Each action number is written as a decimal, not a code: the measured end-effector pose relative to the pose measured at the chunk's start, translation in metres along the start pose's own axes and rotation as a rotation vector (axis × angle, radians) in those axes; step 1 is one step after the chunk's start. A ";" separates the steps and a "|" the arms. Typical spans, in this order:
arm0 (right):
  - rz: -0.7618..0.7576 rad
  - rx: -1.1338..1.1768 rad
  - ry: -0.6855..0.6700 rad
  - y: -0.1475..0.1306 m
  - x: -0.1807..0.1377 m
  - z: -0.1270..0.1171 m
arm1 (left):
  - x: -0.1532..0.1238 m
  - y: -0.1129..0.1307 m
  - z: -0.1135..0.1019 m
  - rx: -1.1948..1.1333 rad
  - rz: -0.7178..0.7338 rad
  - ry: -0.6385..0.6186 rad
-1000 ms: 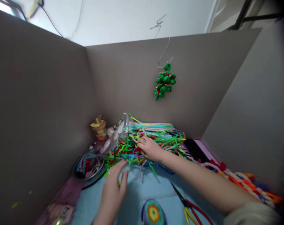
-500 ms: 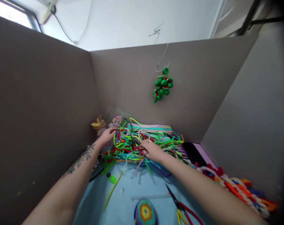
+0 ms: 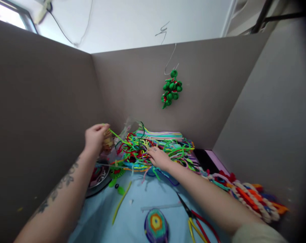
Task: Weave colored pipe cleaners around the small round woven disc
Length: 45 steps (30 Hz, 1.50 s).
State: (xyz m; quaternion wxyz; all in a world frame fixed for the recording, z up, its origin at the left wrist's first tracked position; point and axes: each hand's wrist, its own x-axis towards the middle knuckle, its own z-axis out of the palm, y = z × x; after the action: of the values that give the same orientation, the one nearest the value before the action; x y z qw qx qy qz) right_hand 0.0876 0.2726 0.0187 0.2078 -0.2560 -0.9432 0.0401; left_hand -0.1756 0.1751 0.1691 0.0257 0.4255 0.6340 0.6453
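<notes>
Between the fingers of my left hand (image 3: 94,136) is the end of a lime-green pipe cleaner (image 3: 117,135), stretched toward a tangled pile of pipe cleaners (image 3: 135,157) in many colours. My right hand (image 3: 159,158) rests on the middle of that heap, fingertips down among the strands; whether they grip any strand is hidden. Straight pastel pipe cleaners (image 3: 160,135) lie in a bundle behind the tangle. A yellow-green pipe cleaner (image 3: 122,202) lies alone on the blue cloth in front.
Pliers (image 3: 190,216) with red and yellow handles lie near my right forearm. A round, multicoloured piece (image 3: 156,224) sits at the front. A metal dish (image 3: 99,177) stands left, braided coloured strands (image 3: 254,199) right. Grey panels (image 3: 143,87) enclose the table; a green ornament (image 3: 172,88) hangs at the back.
My left hand has moved left and up from the pile, drawing the lime-green pipe cleaner out taut. My right hand stays on the pile. The view has shifted slightly.
</notes>
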 end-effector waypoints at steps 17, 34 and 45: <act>0.057 -0.019 0.000 -0.005 -0.001 0.005 | -0.018 0.026 -0.023 1.093 0.186 -0.315; 0.065 0.003 0.006 -0.002 -0.002 0.008 | -0.032 -0.037 0.020 0.891 0.207 -0.786; 0.107 -0.007 0.040 -0.006 -0.004 0.012 | 0.003 -0.020 0.075 0.881 0.284 -0.617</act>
State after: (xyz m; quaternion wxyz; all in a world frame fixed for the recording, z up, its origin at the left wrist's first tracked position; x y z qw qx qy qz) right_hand 0.0831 0.2659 0.0079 0.2232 -0.3073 -0.9241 0.0427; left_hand -0.1439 0.2410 0.1416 -0.0574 0.6466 0.7433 0.1616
